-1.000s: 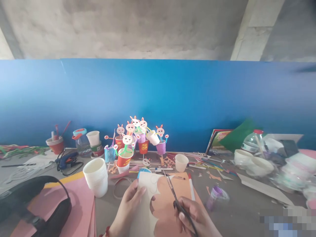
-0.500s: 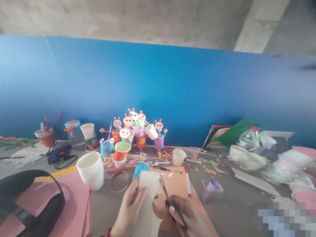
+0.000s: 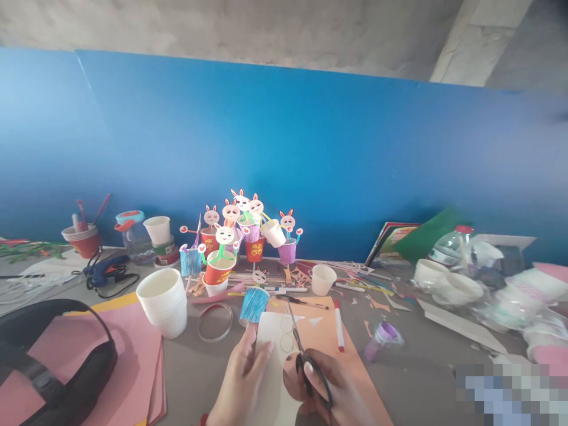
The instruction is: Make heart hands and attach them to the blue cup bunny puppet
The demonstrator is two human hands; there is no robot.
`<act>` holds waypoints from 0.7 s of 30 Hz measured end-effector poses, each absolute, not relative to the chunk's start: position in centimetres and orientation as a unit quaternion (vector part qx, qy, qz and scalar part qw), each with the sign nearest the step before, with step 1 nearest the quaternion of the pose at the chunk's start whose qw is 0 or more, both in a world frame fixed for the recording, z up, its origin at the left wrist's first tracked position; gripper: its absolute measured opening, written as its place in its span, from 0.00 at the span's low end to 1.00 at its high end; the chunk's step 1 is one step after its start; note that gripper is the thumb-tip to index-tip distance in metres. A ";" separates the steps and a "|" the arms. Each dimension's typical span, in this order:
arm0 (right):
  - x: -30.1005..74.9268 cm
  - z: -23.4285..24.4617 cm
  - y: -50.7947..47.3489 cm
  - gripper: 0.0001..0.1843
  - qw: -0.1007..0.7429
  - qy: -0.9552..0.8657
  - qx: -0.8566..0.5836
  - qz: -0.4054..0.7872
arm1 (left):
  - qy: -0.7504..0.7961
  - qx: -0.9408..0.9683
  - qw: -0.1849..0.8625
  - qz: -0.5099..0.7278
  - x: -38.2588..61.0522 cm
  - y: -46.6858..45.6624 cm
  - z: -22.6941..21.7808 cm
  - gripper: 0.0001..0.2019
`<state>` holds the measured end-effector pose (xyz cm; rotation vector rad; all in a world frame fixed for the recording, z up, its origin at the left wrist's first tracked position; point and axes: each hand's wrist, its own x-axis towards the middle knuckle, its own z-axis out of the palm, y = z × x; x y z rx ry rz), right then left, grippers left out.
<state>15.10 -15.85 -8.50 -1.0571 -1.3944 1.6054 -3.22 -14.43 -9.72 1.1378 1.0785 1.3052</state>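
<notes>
While handling the white sheet [image 3: 276, 374], expect hardly any weight and only modest stiffness: thin card or drawing paper, to judge by the look, apt to bow if left unsupported and to crease if squeezed hard. Held straight ahead of the body, over the orange paper [image 3: 322, 336] on the table [image 3: 415, 384]; cannot tell whether resting on it or raised slightly. Gripped along the left side by the left hand [image 3: 242, 376], with thumb laid across the front and the other fingers partly hidden behind.

With fingers curled through the handles, gripping the scissors [image 3: 300, 350] in the right hand [image 3: 337, 378], blades pointing away from the body beside the drawn circles [image 3: 286, 342]. Cannot tell the exact gap between the blades.

Best to take hold of the plain left margin, well apart from the blades, pressing with a flat thumb to spread the load. Avoid pulling on the right edge, rounded out by a notch and probably easiest to tear. Probably dry and not very slippery. Treat the scissors as rigid and heavier, best held by the loops. Mind the blue cup [image 3: 255, 305] just beyond the top left corner: probably light and easily tipped.
</notes>
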 end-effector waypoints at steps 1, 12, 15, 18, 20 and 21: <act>15.1 -8.5 -15.9 0.32 0.376 -0.548 -0.401 0.631 | 0.451 0.465 0.526 0.551 -3.2 -14.5 -9.5 0.26; 15.0 -10.4 -15.8 0.30 0.412 -0.518 -0.422 0.620 | 0.419 0.405 0.589 0.560 -2.8 -14.7 -8.0 0.25; 14.8 -10.2 -15.9 0.30 0.426 -0.508 -0.413 0.624 | 0.423 0.390 0.597 0.560 -2.7 -14.8 -7.9 0.24; 14.7 -10.3 -15.9 0.30 0.437 -0.496 -0.416 0.624 | 0.434 0.371 0.599 0.561 -2.8 -14.7 -8.2 0.26; 14.8 -10.3 -15.9 0.30 0.431 -0.493 -0.433 0.619 | 0.430 0.365 0.606 0.562 -2.9 -14.6 -8.6 0.27; 14.8 -10.3 -16.0 0.30 0.425 -0.496 -0.446 0.613 | 0.430 0.364 0.607 0.560 -2.9 -14.5 -8.7 0.28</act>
